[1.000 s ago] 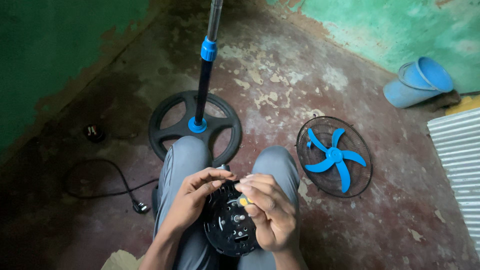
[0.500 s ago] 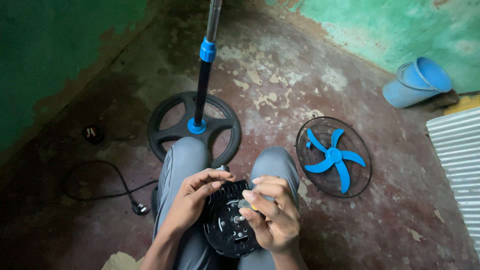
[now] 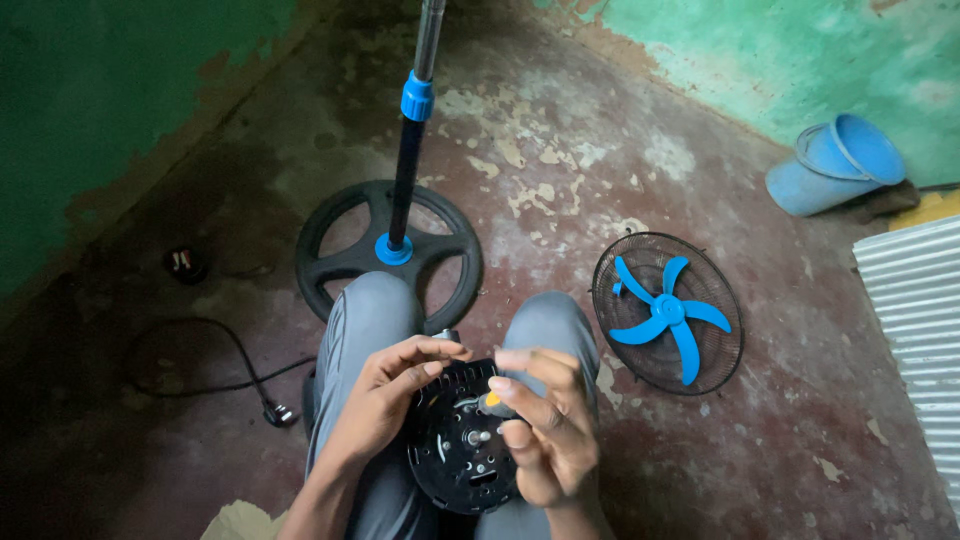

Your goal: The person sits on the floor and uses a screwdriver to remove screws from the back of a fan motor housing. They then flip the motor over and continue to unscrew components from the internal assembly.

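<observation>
While the person sits with knees apart at the lower middle of the frame, a round black motor housing rests between the thighs, its flat face turned up toward the camera and its short shaft pointing straight at the lens. The left hand curls over the housing's upper left rim, gripping it. The right hand pinches a small yellow-tipped part above the housing; what that part is cannot be made out. Fingers hide the housing's right edge, and its bottom is cut off. A fan stand rises beyond the knees; a grille with blue blades lies at right.
</observation>
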